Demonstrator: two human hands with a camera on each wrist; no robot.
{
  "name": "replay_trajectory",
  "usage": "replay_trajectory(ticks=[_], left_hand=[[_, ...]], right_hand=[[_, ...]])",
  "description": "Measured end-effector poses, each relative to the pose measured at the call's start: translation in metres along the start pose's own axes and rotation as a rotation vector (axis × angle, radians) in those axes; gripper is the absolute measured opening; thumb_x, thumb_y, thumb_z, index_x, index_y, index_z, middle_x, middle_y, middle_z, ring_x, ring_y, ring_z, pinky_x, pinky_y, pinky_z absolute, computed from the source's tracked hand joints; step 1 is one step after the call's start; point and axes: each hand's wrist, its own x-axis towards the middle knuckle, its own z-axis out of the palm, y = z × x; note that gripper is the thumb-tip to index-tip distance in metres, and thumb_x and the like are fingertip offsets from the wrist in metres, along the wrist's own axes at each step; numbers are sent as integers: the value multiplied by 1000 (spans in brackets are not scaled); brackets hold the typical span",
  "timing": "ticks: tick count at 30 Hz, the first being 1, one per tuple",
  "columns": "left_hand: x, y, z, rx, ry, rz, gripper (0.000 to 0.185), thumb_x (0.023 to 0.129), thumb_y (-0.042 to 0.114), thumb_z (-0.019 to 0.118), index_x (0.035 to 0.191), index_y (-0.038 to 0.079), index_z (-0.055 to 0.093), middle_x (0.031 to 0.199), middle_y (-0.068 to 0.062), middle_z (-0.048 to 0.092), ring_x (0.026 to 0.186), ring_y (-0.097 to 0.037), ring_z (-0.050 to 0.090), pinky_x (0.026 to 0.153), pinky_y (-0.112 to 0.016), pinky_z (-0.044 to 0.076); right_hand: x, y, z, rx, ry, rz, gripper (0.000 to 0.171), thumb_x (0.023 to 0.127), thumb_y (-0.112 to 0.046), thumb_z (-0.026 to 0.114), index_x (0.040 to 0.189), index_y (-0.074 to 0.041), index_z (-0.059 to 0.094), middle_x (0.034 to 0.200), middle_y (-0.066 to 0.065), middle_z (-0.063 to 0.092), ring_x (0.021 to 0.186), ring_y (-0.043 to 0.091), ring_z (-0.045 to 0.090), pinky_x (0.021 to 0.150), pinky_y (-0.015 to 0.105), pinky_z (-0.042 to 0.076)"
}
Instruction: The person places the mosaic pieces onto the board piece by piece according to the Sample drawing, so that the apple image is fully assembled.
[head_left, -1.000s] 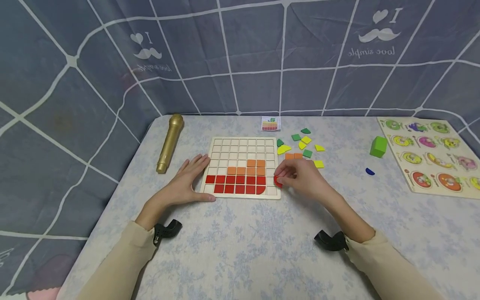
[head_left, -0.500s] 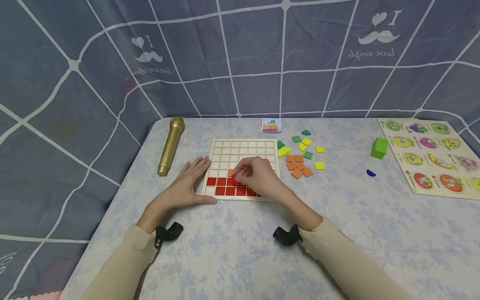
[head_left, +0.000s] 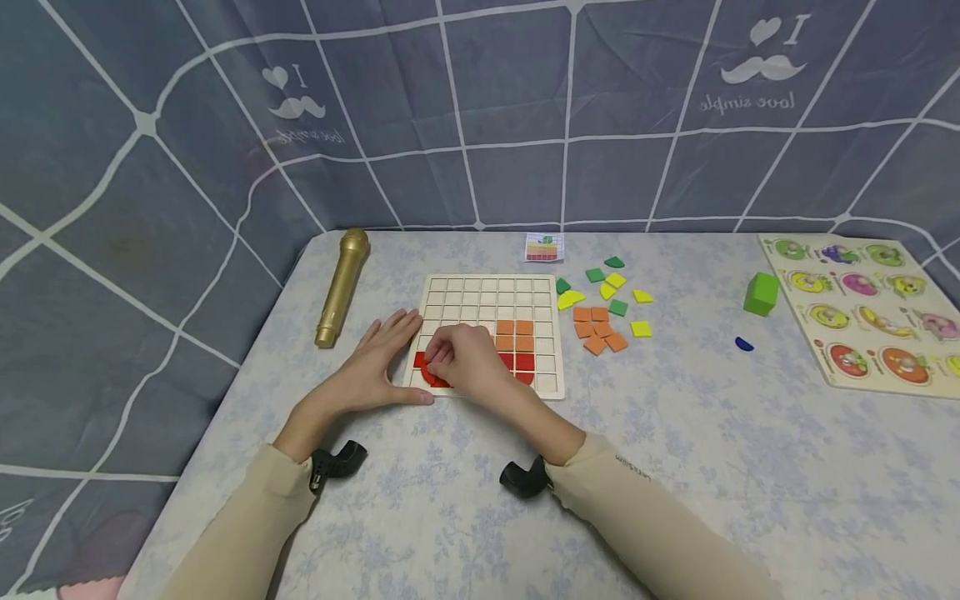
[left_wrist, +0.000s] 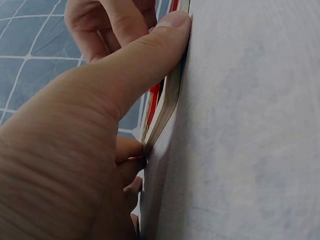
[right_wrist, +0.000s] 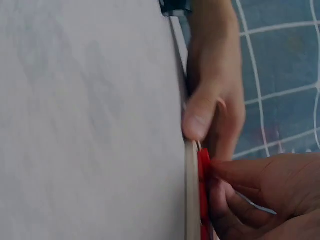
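Note:
The wooden grid board lies flat with red and orange tiles in its cells. My left hand rests at its left side, fingers fairly straight along the edge and thumb at the near-left corner. With thumb and fingertips my right hand pinches a red tile with a rounded corner over the board's near-left cells. In the right wrist view this red tile sits just above the board's edge, close to the left thumb. Part of the red and orange rows is hidden beneath my right hand.
Loose orange tiles, yellow tiles and green tiles lie right of the board. A small picture card is behind it. Gold microphone at left; green block, blue piece and fruit puzzle board at right.
My right hand has carried the red tile from the board's right edge leftward across to its near-left corner. The left hand has stayed in place.

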Motion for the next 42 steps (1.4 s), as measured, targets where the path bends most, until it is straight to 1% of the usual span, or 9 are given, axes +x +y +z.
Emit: replay_trajectory(ticks=[5,10,13,20,26,31,34,39,42], left_hand=[[0,0,-1,-11,3,12,121,79,43,93,167,0,23,176,-19,18,165,-38,6,133,-61,-1],[-1,0,-1,-6,0,11,121,79,43,93,167,0,22,175,-19,18,164,-38,7,133,-61,-1],[-1,1,-1,-8,-3,11,121,80,43,93,167,0,21,175,-19,19,165,-38,6,133,-61,-1],[0,0,-3,-5,-7,9,121,81,44,92,168,0,20,176,-18,16,165,-38,4,133,-60,-2],[-1,-1,-1,-12,-3,13,122,80,46,92,167,1,20,176,-16,17,165,-37,5,133,-60,-1],[0,-1,-2,-8,-3,16,122,80,45,92,167,0,20,176,-16,18,165,-37,6,133,-60,-1],[-1,-1,-2,-10,-2,14,122,80,44,92,167,0,20,176,-17,18,165,-38,6,133,-61,-1],[-1,0,-2,-12,-6,10,121,80,44,92,167,0,20,176,-18,18,165,-38,6,133,-61,-1],[-2,2,-2,-9,-5,4,121,80,45,92,167,0,21,176,-18,18,165,-38,6,133,-61,-1]], right_hand=[[0,-6,11,-46,16,-37,8,92,1,78,88,-7,75,77,2,72,68,6,62,62,15,51],[-2,-7,14,-64,32,-50,8,92,-1,80,87,-7,77,76,0,72,69,6,62,64,16,50],[-2,-7,14,-83,38,-78,9,91,-2,81,86,-8,78,77,-1,72,70,7,62,65,17,50],[-3,-5,12,-103,27,-148,7,91,-1,80,92,-8,80,85,1,74,76,9,64,69,17,51],[-5,-2,11,-61,-24,-146,8,89,-6,84,96,-6,79,87,3,72,77,9,65,69,16,53],[-7,-1,15,-91,-6,-164,8,90,-6,84,95,-8,79,90,4,70,81,12,65,71,18,52],[-7,-1,14,-87,-9,-170,6,91,-7,83,95,-8,79,90,3,70,80,10,64,70,17,52],[-7,-1,6,-59,-22,-158,3,94,-9,80,94,-6,79,89,2,71,76,8,65,68,17,53],[-6,-1,-3,-69,-10,-144,4,95,-9,78,94,-6,79,88,2,73,76,9,66,68,17,54]])
